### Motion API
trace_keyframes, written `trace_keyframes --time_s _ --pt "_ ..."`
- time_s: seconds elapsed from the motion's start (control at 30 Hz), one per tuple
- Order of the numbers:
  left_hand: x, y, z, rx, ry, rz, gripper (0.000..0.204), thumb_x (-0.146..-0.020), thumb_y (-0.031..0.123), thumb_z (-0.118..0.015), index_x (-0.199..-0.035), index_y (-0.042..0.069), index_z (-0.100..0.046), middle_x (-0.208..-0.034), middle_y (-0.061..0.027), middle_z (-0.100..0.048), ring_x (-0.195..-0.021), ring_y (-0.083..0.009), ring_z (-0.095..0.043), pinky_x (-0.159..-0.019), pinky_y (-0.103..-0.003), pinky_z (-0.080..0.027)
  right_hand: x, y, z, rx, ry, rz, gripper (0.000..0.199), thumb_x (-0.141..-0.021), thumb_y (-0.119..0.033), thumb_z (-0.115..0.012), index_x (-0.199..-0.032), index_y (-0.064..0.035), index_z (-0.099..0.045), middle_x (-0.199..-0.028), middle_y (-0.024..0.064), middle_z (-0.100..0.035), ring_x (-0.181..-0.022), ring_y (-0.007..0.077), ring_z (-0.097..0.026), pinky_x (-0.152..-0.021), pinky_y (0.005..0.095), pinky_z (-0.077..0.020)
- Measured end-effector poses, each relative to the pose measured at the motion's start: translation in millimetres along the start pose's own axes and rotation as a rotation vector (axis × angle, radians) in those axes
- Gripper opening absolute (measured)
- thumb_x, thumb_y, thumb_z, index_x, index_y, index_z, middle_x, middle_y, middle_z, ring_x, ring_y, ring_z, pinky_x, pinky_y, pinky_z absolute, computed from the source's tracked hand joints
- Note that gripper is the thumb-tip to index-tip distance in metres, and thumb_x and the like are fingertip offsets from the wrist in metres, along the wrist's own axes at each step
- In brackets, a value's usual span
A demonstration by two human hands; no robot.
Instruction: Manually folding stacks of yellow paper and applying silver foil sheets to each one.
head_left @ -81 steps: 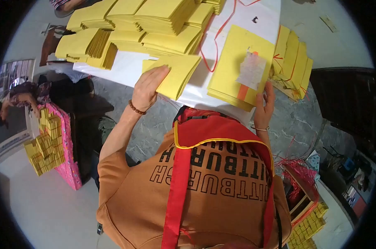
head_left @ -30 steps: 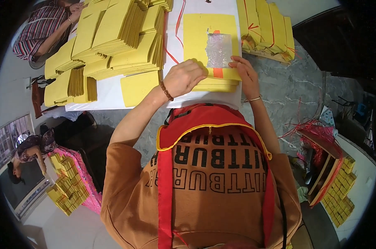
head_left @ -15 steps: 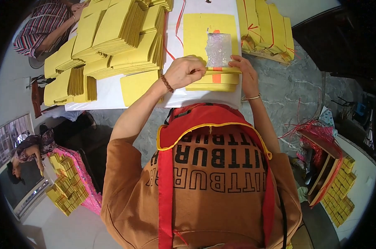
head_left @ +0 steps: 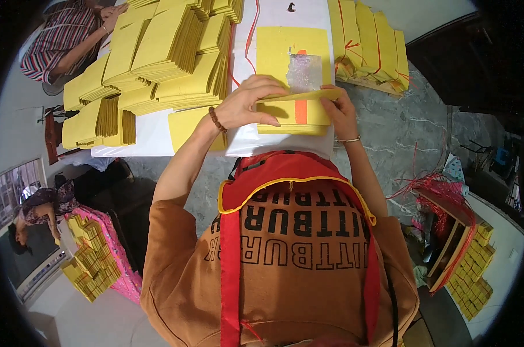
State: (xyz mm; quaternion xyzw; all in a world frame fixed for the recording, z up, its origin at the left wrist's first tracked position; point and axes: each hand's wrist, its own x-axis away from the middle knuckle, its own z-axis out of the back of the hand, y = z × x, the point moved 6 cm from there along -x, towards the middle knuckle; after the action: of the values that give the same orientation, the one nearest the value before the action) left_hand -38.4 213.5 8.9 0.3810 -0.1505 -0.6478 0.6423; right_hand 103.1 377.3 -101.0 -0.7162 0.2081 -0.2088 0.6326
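Note:
In front of me lies a stack of yellow paper (head_left: 271, 58); the top sheet bears a silvery, crinkled patch (head_left: 304, 74) and an orange strip (head_left: 300, 112). A folded-up flap of the sheet (head_left: 299, 95) stands raised across the stack, partly covering the patch. My left hand (head_left: 244, 104) is at the flap's left end, thumb stretched out below it and fingers apart above; a firm grip does not show. At the right end, my right hand (head_left: 341, 113) pinches the flap between thumb and fingers.
Piles of folded yellow paper (head_left: 163, 49) crowd the white-covered table (head_left: 244, 141) on the left. Red-tied bundles (head_left: 371, 43) stand at the right. Another person's hand (head_left: 108, 14) is at the far left. A wooden rack with red string (head_left: 447, 231) stands at lower right.
My left hand has opened from a closed shape at the fold. The flap is now lifted higher and tilted, with my right hand lower along its right end.

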Motion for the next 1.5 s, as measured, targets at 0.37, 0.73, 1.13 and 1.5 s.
trace_keyframes --time_s 0.37,0.73,1.13,1.5 --pt "-4.1 -14.7 24.5 -0.155 0.087 0.067 0.032 -0.079 0.017 -0.058 -0.109 0.01 -0.062 -0.113 -0.0091 -0.061 -0.105 -0.0286 -0.054 -0.092 -0.039 -0.04 -19.2 -81.1 -2.8 0.542 -0.026 0.52 0.032 -0.072 -0.01 -0.07 -0.103 -0.0107 -0.063 -0.115 0.0068 -0.058 -0.116 0.0286 -0.048 -0.098 0.0367 -0.0352" --pt "44.6 -6.1 -8.6 -0.003 0.114 0.484 0.02 -0.087 0.015 -0.054 -0.103 0.006 -0.061 -0.083 -0.0137 -0.063 -0.076 -0.0296 -0.062 -0.067 -0.037 -0.047 30.4 -73.5 -21.3 0.734 -0.263 0.416 0.012 -0.078 -0.016 -0.065 -0.09 -0.0119 -0.064 -0.1 0.0058 -0.065 -0.1 0.0222 -0.059 -0.081 0.0376 -0.0404" --pt "28.0 -61.0 -20.9 0.474 0.345 0.937 0.027 -0.088 0.019 -0.057 -0.1 -0.005 -0.061 -0.082 -0.0102 -0.067 -0.07 -0.0122 -0.062 -0.063 -0.026 -0.048 -4.2 -44.6 -12.4 0.387 0.114 -0.034 0.04 -0.077 -0.02 -0.067 -0.113 -0.0064 -0.057 -0.064 0.0027 -0.054 -0.057 0.0111 -0.05 -0.056 0.0258 -0.0426" --pt "31.2 -77.8 -28.4 0.478 0.368 0.96 0.028 -0.086 0.023 -0.061 -0.092 -0.005 -0.063 -0.073 -0.0095 -0.065 -0.063 -0.0123 -0.059 -0.058 -0.028 -0.046 -8.7 -33.3 -15.2 0.345 0.14 -0.011 0.035 -0.076 -0.014 -0.065 -0.109 -0.005 -0.057 -0.062 -0.0007 -0.048 -0.055 0.0076 -0.043 -0.051 0.0239 -0.0375"
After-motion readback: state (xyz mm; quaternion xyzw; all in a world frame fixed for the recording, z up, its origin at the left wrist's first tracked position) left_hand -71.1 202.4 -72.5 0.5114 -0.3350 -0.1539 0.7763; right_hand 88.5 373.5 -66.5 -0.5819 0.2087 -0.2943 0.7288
